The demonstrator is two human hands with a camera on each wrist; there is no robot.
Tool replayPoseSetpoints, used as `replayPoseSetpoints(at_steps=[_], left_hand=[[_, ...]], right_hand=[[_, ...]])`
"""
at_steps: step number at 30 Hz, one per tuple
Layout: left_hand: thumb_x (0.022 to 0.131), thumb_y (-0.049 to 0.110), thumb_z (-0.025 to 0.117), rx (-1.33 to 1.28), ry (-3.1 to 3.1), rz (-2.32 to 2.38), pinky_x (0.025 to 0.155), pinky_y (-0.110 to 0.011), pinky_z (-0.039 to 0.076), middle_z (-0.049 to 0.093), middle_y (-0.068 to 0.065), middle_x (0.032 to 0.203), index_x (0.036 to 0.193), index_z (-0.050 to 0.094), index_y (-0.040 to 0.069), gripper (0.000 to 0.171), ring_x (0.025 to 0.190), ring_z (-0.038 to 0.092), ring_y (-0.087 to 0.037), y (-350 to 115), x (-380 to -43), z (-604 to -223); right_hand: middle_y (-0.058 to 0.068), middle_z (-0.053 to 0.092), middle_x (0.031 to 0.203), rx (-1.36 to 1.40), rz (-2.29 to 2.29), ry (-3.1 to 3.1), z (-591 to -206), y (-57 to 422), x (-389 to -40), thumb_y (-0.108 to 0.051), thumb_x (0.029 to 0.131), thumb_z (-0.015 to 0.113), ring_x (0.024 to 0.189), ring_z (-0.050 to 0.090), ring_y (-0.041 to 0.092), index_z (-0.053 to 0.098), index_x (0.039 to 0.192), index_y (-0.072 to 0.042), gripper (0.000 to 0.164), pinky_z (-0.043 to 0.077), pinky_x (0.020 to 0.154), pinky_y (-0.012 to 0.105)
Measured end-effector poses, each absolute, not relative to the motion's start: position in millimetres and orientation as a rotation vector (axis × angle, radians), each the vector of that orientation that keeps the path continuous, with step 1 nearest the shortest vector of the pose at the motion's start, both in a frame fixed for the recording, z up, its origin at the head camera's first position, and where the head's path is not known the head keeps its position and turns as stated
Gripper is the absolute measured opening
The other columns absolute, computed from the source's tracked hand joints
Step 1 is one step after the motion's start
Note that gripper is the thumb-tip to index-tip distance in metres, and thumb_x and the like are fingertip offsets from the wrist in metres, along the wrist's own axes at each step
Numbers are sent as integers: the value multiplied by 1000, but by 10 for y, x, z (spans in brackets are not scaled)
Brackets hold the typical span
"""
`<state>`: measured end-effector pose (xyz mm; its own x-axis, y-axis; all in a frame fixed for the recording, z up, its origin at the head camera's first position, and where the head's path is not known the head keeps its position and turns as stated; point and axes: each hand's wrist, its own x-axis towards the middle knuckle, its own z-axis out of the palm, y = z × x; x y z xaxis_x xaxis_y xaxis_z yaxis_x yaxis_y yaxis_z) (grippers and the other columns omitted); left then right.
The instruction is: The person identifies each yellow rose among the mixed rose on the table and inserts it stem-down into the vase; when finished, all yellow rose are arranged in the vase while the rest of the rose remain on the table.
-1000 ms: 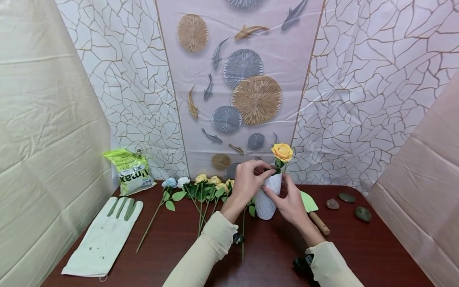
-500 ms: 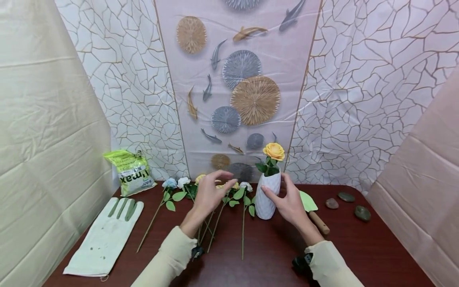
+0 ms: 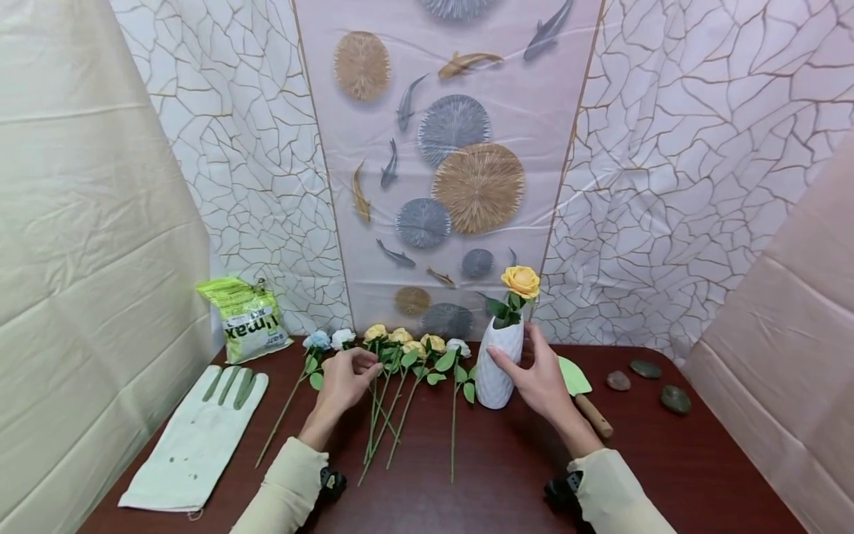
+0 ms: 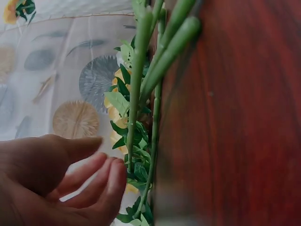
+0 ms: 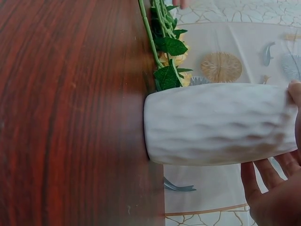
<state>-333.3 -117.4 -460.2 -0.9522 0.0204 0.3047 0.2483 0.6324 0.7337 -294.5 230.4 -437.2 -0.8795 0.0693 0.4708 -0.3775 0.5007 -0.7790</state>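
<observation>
Along the back edge of the dark red table [image 3: 507, 475], before the patterned backdrop [image 3: 253, 170], lay a row of flower heads: several yellow roses [image 3: 400, 335] at the middle, their green stems [image 3: 394, 419] crossing and running toward the front. A blue flower [image 3: 316, 340] and a white bloom [image 3: 343, 339] lay at the row's left end, a pale flower [image 3: 458, 346] at its right end, near the vase.

Left edge: one white work glove [image 3: 196, 437], laid flat; behind it, one green bag [image 3: 250, 322]. Right back corner: three stones [image 3: 618, 380], set apart from one another. Bare wood ran forward from the stem ends between the two sleeves [image 3: 287, 478], and again from the stones toward the right front.

White vase [image 3: 495, 371], textured: stood with its base on the table, right of the pale flower. One yellow rose in the vase [image 3: 520, 282], bloom and leaves above the rim. Just right of the vase, partly behind the forearm: one trowel [image 3: 592, 415].

Right hand [image 3: 539, 377]: gripped the vase, thumb on the near face, fingers around the right side. Left hand [image 3: 347, 380]: fingers loosely bent, thumb a narrow gap from the fingertips, beside the yellow roses; contact with a stem could not be told.
</observation>
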Motion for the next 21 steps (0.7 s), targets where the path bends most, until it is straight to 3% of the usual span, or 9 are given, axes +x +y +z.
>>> replayPoseSetpoints(at_steps=[10,21], left_hand=[[88,18,79,-135,-2780,-1366,67,-35,58,77,-5,84,113,71,6,29,68,72,-14,-1258,-3315,-4621],[88,20,80,-103,-2702,-1660,79,-43,60,79,-5,91,125,67,10,40,77,76,-22,-1342,-3338,-4553]], right_hand=[[4,63,127,256,1348,-2304,-4356,2286,-2954,-49,88,75,111,65,19,42,145,-22,72,58,82,35],[5,62,130,242,1361,-2306,-4360,2284,-2934,-51,88,74,113,65,21,40,147,-22,75,57,84,40]])
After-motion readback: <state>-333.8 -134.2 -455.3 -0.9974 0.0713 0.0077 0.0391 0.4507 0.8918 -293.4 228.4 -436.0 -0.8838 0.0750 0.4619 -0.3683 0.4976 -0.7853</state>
